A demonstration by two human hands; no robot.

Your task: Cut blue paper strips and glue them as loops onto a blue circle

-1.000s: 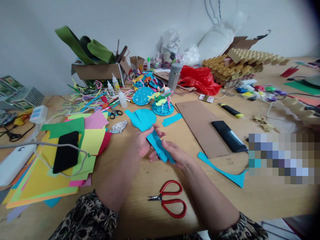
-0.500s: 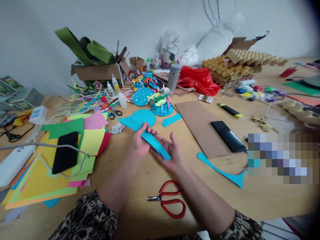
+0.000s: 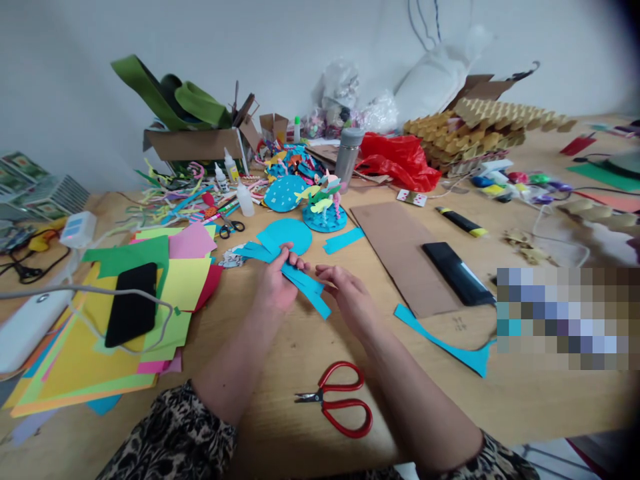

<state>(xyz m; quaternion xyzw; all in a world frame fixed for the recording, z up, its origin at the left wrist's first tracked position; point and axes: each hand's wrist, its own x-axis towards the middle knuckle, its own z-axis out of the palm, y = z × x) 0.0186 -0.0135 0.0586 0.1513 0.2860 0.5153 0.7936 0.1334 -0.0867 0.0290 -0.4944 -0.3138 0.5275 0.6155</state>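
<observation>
Several blue paper strips (image 3: 313, 293) lie crosswise in my left hand (image 3: 281, 283), whose thumb presses them against the fingers. Their ends stick out on both sides and fan apart on the right. My right hand (image 3: 350, 293) is beside those right-hand ends, fingers loosely bent and apart, seemingly holding nothing; whether a fingertip touches a strip is hard to tell. Just beyond the left hand lies a blue paper circle (image 3: 293, 235), partly covered by strips. A shorter blue strip (image 3: 344, 241) rests to its right. Red-handled scissors (image 3: 345, 399) lie on the table between my forearms.
Coloured paper sheets (image 3: 95, 333) with a black phone (image 3: 131, 303) spread on the left. A cardboard sheet (image 3: 395, 253), a black device (image 3: 456, 272) and a curved blue offcut (image 3: 445, 343) lie right. Behind stand a decorated blue model (image 3: 324, 217), a glue bottle (image 3: 245, 200) and a grey flask (image 3: 348, 159).
My right hand has turned from palm-up under the strips to fingers pointing left beside their ends. The strips have fanned apart in my left hand, which has stayed nearly in place.
</observation>
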